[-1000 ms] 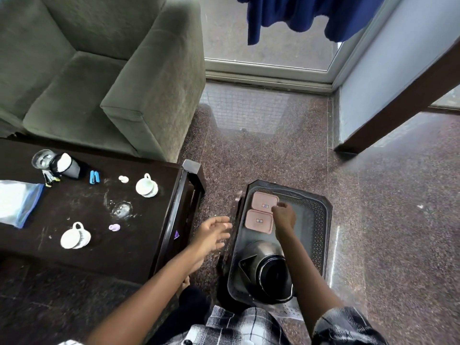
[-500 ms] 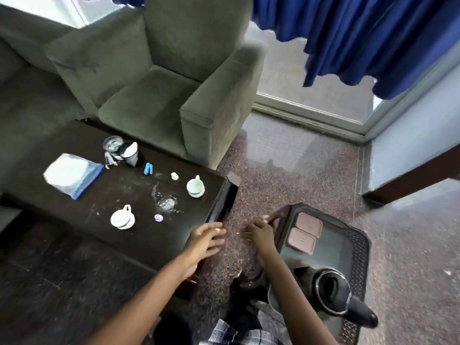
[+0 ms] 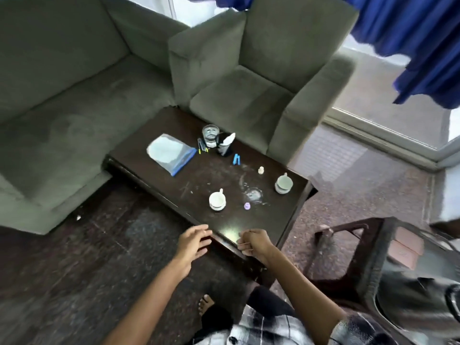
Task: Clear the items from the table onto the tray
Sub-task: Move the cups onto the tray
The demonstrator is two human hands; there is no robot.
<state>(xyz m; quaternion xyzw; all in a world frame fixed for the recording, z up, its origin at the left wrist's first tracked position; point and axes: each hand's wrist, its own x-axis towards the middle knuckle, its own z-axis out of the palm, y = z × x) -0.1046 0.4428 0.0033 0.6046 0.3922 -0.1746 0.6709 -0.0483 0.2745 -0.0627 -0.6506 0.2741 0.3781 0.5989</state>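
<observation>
Two hands sit at the near edge of the desk [image 3: 174,135], and I see nothing held in either. My left hand [image 3: 193,241] has its fingers loosely spread, fingertips at the desk's edge. My right hand [image 3: 254,242] is curled into a loose fist just beside the same edge, nothing visible within it.

Items on the desk, from far to near:
- A clear glass [image 3: 210,135] and a black cup [image 3: 225,144] with something white inside stand touching or nearly so at the far side.
- A zip bag [image 3: 170,153] with a blue edge lies flat to the left of the glass.
- A blue clip [image 3: 236,159] lies just right of the black cup.
- One white teacup on a saucer [image 3: 283,183] stands near the right edge.
- A second teacup on a saucer [image 3: 217,200] stands nearer my hands, with a small purple object [image 3: 247,206] beside it.

The tray [image 3: 373,245] stands on the floor to the right, well apart from the desk. It holds two pinkish boxes [image 3: 404,247] and what appears to be a dark kettle [image 3: 420,297], blurred at the frame edge.
</observation>
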